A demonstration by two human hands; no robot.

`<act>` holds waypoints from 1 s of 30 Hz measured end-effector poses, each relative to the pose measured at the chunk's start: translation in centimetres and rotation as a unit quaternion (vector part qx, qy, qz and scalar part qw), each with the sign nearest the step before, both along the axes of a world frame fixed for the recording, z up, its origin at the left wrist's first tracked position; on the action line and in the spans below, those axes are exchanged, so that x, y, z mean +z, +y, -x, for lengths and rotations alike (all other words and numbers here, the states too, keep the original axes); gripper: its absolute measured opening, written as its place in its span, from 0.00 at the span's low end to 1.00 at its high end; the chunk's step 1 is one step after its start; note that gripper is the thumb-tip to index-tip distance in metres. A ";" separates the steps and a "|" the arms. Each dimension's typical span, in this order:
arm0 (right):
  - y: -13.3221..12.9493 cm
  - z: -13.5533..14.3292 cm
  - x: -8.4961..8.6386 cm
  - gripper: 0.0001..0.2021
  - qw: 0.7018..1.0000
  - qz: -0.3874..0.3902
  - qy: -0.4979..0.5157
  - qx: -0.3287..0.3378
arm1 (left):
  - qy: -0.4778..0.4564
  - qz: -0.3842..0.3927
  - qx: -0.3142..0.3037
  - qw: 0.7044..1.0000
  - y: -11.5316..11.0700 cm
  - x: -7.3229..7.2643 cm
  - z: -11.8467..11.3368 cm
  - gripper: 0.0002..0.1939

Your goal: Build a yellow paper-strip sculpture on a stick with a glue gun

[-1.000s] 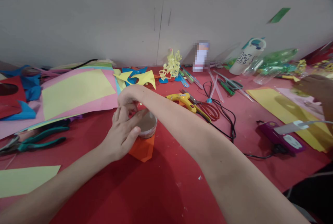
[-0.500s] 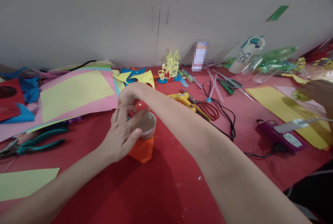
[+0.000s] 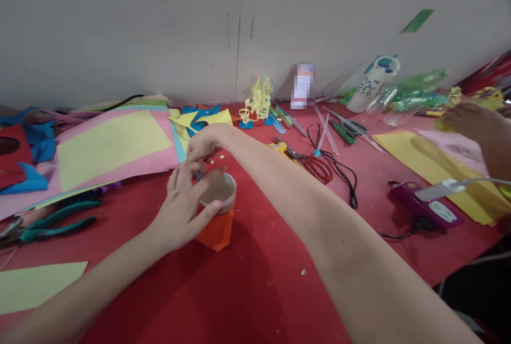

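A round, open-topped cup [image 3: 229, 203] with a pale rim stands in front of me, orange paper [image 3: 217, 232] against its lower side. My left hand [image 3: 181, 203] is closed around the cup's left side, its thumb at the near rim. Behind the cup, my right hand [image 3: 204, 144] bends down at the wrist with fingers curled together, close to the left fingertips. A tiny teal bit shows between the two hands; what the right fingers pinch is hidden. Small pale scraps lie beside the right hand.
Paper sheets [image 3: 114, 139] and teal-handled pliers [image 3: 59, 221] lie left. Beyond my right forearm are red-handled scissors [image 3: 319, 167], black cable [image 3: 351, 181], a purple power strip [image 3: 425, 205] and a white bottle [image 3: 373, 84]. A co-worker's hand [image 3: 469, 120] is at far right.
The view has shifted slightly. More of the orange paper below the cup's rim shows. My right hand has moved slightly right relative to the left; the co-worker's hand has moved back and left.
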State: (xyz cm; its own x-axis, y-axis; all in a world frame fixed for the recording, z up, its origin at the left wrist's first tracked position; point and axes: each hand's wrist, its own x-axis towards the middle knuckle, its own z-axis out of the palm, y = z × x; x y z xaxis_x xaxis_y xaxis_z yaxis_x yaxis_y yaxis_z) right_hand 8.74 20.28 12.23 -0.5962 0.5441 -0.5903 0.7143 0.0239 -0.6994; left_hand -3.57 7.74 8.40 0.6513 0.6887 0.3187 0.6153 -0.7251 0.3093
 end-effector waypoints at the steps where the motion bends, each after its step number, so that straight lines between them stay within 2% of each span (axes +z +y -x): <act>1: -0.1 -0.4 -0.2 0.08 1.000 -0.018 0.001 0.012 | 0.006 -0.003 0.006 1.000 0.0 0.1 -0.1 0.25; 5: -0.9 -2.3 -1.0 0.13 0.994 -0.104 0.039 0.023 | 0.013 -0.017 0.022 1.000 -0.1 0.3 -0.4 0.23; 12: -2.8 -6.1 -1.7 0.16 0.967 -0.234 0.092 -0.032 | 0.020 -0.018 0.037 0.999 -0.2 0.4 -0.5 0.23; 16: -4.1 -8.0 -2.4 0.17 0.955 -0.256 0.119 -0.087 | 0.017 -0.019 0.041 0.999 -0.2 0.4 -0.6 0.23; 24: -9.3 -9.8 -5.0 0.16 0.879 -0.360 0.229 -0.213 | 0.023 -0.030 0.045 0.998 -0.1 0.2 -0.6 0.23; 30: -13.2 -10.4 -6.6 0.12 0.835 -0.390 0.227 -0.317 | 0.018 -0.032 0.046 0.998 -0.1 0.2 -0.6 0.22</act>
